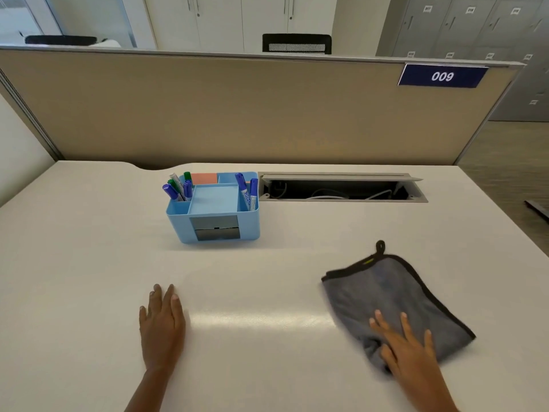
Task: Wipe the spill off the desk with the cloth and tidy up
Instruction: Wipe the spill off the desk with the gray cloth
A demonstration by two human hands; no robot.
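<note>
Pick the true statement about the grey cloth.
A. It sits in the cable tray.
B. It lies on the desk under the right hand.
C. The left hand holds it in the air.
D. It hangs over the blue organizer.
B: the grey cloth lies flat on the desk, with the right hand pressing its near edge; the left hand rests on bare desk.

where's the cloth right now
In the head view, the grey cloth lies flat on the white desk at lower right, under the right hand, to the right of and nearer than the blue organiser.
</note>
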